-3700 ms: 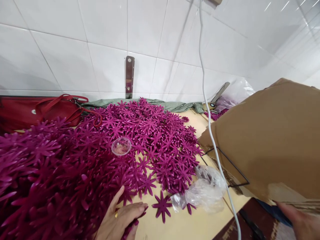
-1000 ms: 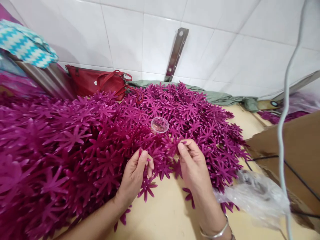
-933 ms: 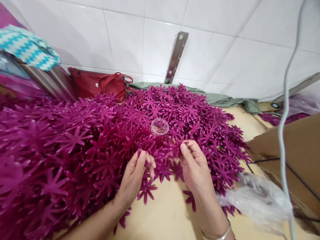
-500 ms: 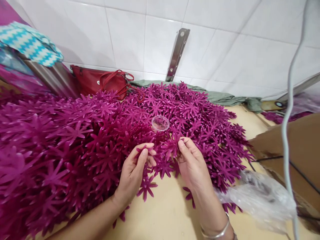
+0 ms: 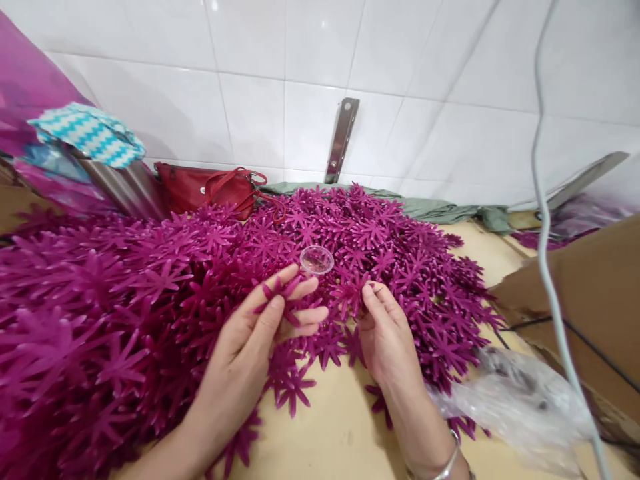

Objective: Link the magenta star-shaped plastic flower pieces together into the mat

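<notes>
our left hand [image 5: 250,330]: fingers kinda fanned, thumb crossing in front | our right hand [image 5: 387,337]: thumb and forefinger pinched, rest curled in | our left forearm [image 5: 185,440] + right forearm [image 5: 425,430]: angled inward, hands near but apart

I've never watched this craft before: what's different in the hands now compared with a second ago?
The left hand has risen toward the clear dish, and its curled fingers have opened out, showing more of the purple flower it holds. Nothing was visibly let go. The right hand still pinches another flower; the dish and red bag stayed put.
</notes>
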`<state>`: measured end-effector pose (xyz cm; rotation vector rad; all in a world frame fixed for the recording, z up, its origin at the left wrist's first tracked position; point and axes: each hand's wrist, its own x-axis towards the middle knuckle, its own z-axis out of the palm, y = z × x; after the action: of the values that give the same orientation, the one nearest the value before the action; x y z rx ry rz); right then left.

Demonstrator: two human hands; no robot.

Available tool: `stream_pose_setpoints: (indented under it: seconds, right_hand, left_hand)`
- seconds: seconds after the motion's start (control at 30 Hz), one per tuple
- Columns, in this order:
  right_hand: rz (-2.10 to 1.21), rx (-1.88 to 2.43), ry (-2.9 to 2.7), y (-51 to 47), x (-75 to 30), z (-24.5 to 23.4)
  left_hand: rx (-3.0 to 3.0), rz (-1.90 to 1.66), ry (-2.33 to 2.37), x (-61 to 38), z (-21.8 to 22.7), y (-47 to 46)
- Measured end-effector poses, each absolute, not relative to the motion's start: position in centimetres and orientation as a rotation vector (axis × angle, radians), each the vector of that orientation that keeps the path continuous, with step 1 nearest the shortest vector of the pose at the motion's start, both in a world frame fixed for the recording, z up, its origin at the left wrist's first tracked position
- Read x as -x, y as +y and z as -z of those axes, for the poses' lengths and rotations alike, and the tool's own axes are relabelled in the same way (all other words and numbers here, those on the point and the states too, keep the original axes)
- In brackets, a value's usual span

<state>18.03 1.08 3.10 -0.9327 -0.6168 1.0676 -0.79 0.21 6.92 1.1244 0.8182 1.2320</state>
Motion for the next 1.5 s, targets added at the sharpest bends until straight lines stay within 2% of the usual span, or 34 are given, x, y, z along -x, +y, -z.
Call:
stream_pose_setpoints:
  seconds: [0.1,0.2,0.33,0.5,0.7,0.83,0.93,1.13,1.5]
  right_hand:
    - [-1.127,0.903,-0.596,1.4,-17.8,-4.4]
    - [-1.221,0.886,-0.619,1.7,-17.3,-5.9]
    - [-1.275,0.874,-0.697,2.1,-16.6,-6.1]
    - [-1.259,0.853,-0.725,2.0,-16.4,-4.3]
    - [-1.354,0.860,-0.933,1.2,-16.3,-3.2]
    - [-1.307,0.928,-1.037,1.1,-16.5,-2.8]
    - [-1.241,0.950,-0.931,1.6,-16.9,-2.8]
    - [-1.110,0.888,-0.739,2.5,-17.7,-3.0]
    - [-1.238,0.906,-0.820,2.2,-17.1,-3.0]
  left_hand:
    - [-1.732,-1.446,1.217,3.8,-10.9,1.2]
    - [-2.290,-1.467,1.510,6.1,-12.6,2.6]
    - [-2.649,-1.258,1.646,6.3,-11.0,3.4]
    - [-2.759,-0.958,1.733,4.7,-9.1,2.9]
    - [-2.645,-1.052,1.347,2.6,-7.6,2.4]
    - [-2.430,-1.214,1.196,1.7,-6.2,2.4]
    - [-2.086,-1.361,1.161,1.8,-6.0,2.5]
    - [-1.395,-1.432,0.995,1.9,-6.2,2.6]
    - [-1.413,-1.411,0.992,1.3,-6.1,2.6]
